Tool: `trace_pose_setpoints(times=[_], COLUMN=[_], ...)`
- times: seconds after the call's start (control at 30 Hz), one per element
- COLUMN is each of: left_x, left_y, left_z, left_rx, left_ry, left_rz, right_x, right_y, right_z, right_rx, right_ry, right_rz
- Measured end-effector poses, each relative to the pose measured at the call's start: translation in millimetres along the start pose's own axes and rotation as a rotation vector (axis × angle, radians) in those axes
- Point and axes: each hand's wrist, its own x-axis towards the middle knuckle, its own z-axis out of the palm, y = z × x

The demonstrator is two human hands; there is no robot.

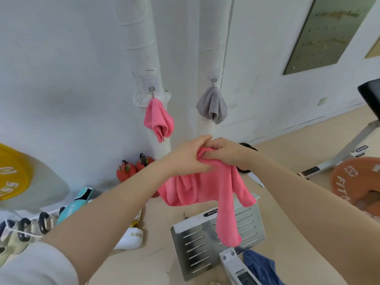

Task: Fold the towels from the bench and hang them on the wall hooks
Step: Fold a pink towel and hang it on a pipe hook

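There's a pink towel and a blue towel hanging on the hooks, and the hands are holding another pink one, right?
Almost. The second hanging towel is grey, not blue. The head view shows it on the right-hand hook, beside the hanging pink towel. The rest holds: the left hand and right hand both grip another pink towel.

My corner of the gym room

I see a white wall [61,58] with two fat white pipes [141,38] going up it. The floor [156,223] is light tan. A gray board with little holes [324,31] hangs up high on my right side.
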Motion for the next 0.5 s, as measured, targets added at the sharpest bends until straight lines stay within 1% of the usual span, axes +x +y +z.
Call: trace_pose_setpoints(times=[0.07,0.17,0.23,0.3,0.4,0.5], left_x=[-12,-32,-45,-56,-73,-91], left_y=[4,1,-5,-11,-26,-44], left_z=[1,-1,-2,-7,-13,-23], left_rx=[0.124,0.323,0.397,0.409,0.380,0.258], left_ry=[0.011,0.075,0.102,0.148,0.239,0.335], left_rz=[0.000,-0.070,-0.094,-0.102,-0.155,-0.228], right_x=[-1,-3,-3,-5,-8,-12], right_y=[-13,-23,-25,-27,-28,-31], right_z=[12,32,45,56,66,75], right_rx=[0.022,-0.077,-0.142,-0.084,0.057,0.061], right_ry=[-0.048,-0.115,-0.091,-0.042,0.024,0.050], right_rz=[-0.012,-0.010,-0.032,-0.071,-0.053,-0.003])
